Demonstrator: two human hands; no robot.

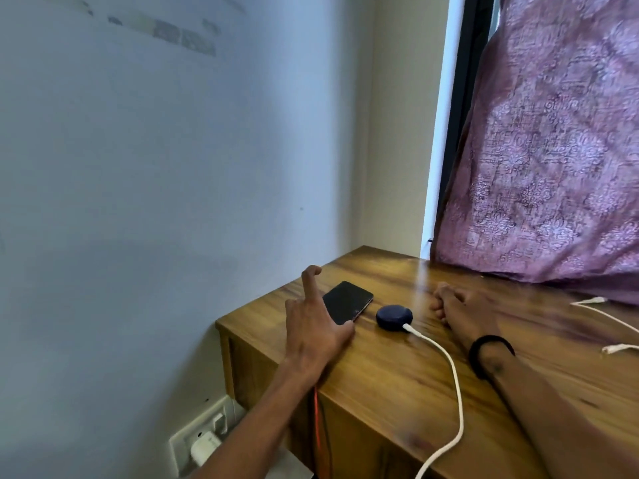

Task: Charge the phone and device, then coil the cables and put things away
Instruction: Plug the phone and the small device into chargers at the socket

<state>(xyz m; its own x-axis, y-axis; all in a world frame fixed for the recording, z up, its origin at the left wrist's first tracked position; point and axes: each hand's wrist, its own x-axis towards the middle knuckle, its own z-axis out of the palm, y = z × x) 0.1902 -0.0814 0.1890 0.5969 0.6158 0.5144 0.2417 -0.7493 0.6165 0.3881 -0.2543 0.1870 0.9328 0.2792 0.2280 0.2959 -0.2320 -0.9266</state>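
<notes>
A black phone (347, 301) lies face up near the left end of the wooden table (397, 382). My left hand (314, 326) sits at the phone's near end, index finger raised and thumb at its corner. The other fingers are tucked under the palm. A red cable (316, 426) climbs the table's side and vanishes beneath that wrist. To the right of the phone is a dark blue round device (394, 316) with a white cable (456, 402) plugged into it; the cable trails off the front edge. My right hand (453, 307) rests on the table, blurred, fingers curled, nothing visible in it.
A white charger (204, 448) sits in a wall socket low on the left wall. Two more white cable ends (595, 300) (619, 348) lie at the table's right. A purple patterned curtain (553, 150) hangs over the back edge.
</notes>
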